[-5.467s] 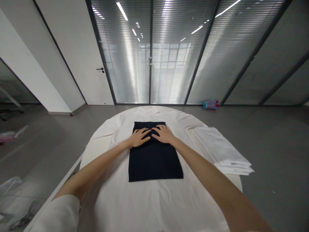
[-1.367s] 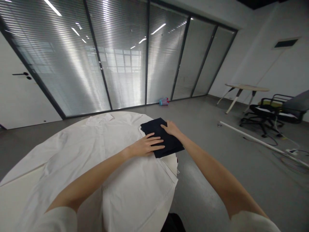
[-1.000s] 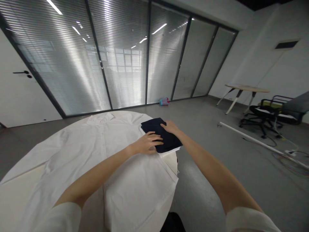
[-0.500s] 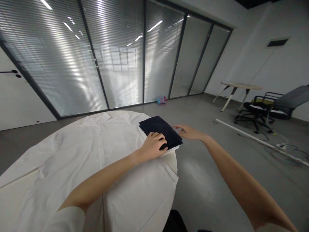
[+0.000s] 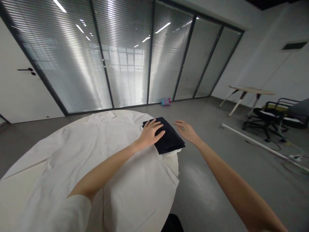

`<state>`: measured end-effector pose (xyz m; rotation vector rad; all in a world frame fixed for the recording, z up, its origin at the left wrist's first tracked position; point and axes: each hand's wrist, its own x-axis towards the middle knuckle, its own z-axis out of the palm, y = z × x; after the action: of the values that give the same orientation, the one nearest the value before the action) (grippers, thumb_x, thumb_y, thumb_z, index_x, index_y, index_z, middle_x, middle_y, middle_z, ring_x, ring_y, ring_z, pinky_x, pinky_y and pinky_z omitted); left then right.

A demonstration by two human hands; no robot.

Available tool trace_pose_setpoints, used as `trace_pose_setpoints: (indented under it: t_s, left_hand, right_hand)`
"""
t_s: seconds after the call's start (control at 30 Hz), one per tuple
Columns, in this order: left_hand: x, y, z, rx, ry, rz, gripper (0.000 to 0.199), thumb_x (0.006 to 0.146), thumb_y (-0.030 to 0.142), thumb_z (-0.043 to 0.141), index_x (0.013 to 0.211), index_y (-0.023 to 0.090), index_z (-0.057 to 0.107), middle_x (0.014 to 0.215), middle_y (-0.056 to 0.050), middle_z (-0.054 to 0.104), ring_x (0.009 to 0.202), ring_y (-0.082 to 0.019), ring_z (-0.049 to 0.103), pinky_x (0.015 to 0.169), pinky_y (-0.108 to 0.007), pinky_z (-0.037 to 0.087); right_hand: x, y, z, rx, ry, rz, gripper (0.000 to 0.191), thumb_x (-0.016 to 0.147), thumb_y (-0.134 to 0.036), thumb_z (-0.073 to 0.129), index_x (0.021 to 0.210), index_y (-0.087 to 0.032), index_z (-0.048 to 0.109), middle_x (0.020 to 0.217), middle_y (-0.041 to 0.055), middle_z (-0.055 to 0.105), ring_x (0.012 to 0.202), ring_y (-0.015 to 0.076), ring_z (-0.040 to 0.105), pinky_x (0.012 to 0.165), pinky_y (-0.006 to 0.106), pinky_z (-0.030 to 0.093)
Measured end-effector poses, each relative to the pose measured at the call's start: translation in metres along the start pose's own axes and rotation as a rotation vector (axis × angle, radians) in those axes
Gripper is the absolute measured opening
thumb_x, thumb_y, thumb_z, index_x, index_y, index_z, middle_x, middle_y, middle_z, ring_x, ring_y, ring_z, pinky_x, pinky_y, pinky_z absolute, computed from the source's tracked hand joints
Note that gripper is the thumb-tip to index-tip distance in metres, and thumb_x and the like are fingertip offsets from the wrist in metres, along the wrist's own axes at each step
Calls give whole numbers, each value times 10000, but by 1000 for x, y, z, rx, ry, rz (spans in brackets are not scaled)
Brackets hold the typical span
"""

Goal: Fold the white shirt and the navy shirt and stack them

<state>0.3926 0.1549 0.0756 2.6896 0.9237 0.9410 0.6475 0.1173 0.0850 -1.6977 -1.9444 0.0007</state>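
Note:
A white long-sleeved shirt (image 5: 84, 148) lies spread over the round table (image 5: 18, 193). At the table's right edge, a folded dark navy cloth (image 5: 170, 138) rests on folded white cloth (image 5: 175, 151). My left hand (image 5: 151, 132) lies palm down on the left part of the navy cloth, its fingers spread. Just off the cloth's right side is my right hand (image 5: 185, 130), fingers loosely bent and apart, with nothing in it.
A blue and pink bin (image 5: 165, 101) stands by the glass partition. To the right are a small wooden-topped table (image 5: 252, 90), a black office chair (image 5: 277, 114), a white pole (image 5: 253, 145) and cables on the floor.
My left hand has moved from the near part of the navy cloth to its far left part, and its fingers have opened out. The camera view has turned slightly left.

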Motion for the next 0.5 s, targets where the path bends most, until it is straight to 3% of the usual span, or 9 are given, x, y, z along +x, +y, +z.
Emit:
trace_pose_setpoints:
  t_s: [0.07,0.2,0.33,0.43,0.5]
  left_hand:
    - [7,-21,3,58,18,-48,552,988,506,448,1425,178,530,1533,-112,454,1494,-279,273,1222,-487,194]
    - [-2,-59,25,22,-147,-99,597,1012,483,384,1492,131,434,1584,-151,353,1496,-248,273,1223,-444,196]
    - [-10,-68,41,-21,-195,-103,575,1039,452,320,1525,150,379,1614,-130,286,1517,-226,211,1233,-439,150]
    - [-7,-73,26,-27,-260,-78,565,1040,464,324,1515,170,405,1604,-107,318,1512,-217,227,1232,-411,172]
    - [-10,-90,-1,-6,-290,-103,516,1029,470,372,1465,219,490,1563,-52,414,1476,-183,322,1211,-325,243]
  right_hand:
    - [18,-15,18,-17,-42,-16,486,1008,-417,370,1421,-246,559,1500,95,483,1398,285,431,1163,477,347]
    - [24,-25,57,-86,-283,74,615,1011,-568,284,1534,-263,392,1629,85,266,1483,302,277,1198,517,267]
    - [18,-16,74,-79,-352,91,650,1013,-581,216,1572,-259,297,1654,72,191,1502,264,232,1214,473,246]
    - [18,-10,78,-127,-354,70,631,1017,-547,213,1569,-254,300,1643,68,232,1508,256,215,1218,470,231]
    - [19,-8,78,-169,-334,47,620,1017,-524,219,1562,-244,314,1630,78,265,1504,256,227,1218,462,226]
